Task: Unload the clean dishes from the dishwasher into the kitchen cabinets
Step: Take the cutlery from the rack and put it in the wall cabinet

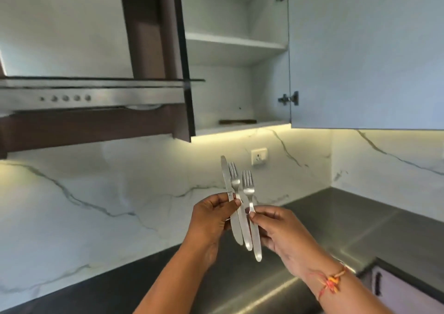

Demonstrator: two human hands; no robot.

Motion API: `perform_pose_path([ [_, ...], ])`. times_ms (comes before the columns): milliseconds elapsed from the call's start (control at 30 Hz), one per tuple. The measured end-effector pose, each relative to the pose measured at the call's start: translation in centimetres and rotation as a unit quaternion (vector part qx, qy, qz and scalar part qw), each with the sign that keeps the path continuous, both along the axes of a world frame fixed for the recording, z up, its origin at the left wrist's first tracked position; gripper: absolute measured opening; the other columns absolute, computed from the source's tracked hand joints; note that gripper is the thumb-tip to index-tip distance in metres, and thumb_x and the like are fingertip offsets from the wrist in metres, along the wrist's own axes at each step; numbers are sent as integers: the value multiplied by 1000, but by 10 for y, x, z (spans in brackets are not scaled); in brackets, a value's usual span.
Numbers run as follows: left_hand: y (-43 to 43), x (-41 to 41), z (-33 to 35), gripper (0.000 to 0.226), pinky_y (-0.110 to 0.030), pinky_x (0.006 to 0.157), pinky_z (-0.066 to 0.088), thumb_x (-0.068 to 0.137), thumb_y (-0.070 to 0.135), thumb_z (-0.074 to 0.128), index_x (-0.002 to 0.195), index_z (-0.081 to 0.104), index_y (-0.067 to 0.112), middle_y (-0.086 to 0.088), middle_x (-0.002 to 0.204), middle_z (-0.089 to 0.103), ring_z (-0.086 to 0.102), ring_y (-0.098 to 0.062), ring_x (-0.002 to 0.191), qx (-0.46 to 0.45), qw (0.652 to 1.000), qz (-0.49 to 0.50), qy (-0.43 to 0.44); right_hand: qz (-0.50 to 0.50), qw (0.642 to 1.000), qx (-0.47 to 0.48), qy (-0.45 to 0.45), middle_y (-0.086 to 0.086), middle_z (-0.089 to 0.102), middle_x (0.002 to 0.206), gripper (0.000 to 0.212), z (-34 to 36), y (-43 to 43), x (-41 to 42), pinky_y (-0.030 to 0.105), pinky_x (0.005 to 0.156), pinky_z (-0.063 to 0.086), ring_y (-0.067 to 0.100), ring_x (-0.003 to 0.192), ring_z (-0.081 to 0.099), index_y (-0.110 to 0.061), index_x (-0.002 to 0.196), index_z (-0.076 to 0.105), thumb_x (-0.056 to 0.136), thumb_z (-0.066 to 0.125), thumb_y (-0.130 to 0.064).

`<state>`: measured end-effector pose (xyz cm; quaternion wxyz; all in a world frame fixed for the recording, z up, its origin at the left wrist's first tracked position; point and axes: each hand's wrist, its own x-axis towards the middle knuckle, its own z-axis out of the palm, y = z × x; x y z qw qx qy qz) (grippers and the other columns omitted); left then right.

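Left hand point(211, 217) fingers curled round smooth steel knife point(225, 176) and fork point(235, 182); right hand point(283, 234) fingers pinching second fork point(248, 190) above worktop point(360, 217).

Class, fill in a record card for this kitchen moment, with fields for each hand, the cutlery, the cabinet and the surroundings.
left hand: holds knife and left fork, pinched under the thumb
right hand: pinches right fork by its neck
cutlery: all three upright, tines and blade up, handles down
cabinet: door open, upper shelf bare, flat dark item on the bottom shelf
counter: steel, below the hands
hood: left of the cabinet
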<state>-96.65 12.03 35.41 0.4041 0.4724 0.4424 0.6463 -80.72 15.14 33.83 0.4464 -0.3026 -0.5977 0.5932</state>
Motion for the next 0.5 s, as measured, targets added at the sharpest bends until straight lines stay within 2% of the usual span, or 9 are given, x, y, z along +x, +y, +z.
perform_pose_path([
  [67,9,-7,21,11,-29,72,58,88,14,70,97,75,10,-12,96,75,73,-28,89,15,1000,16,9,11,1000,25,11,7,76,100,24,21,11,-10,41,85,59,23,97,73,-23,93,78,98,58,-12],
  [233,49,-3,58,9,-20,61,55,87,15,71,92,78,13,-9,90,76,74,-22,78,22,998,60,9,17,997,64,26,5,77,95,19,60,60,-17,38,82,60,21,92,74,-25,91,79,95,63,-15],
  [333,85,7,73,8,-24,60,56,87,18,72,90,78,16,-6,88,76,74,-22,75,14,996,85,15,24,997,55,41,5,77,94,16,73,101,-9,37,80,60,21,90,74,-23,91,79,93,66,-15],
  [500,152,31,93,9,-26,64,57,85,14,73,93,76,11,-9,89,76,74,-24,77,23,994,102,9,50,997,30,58,10,77,94,11,93,176,12,36,76,61,25,89,75,-12,99,76,91,68,-11],
])
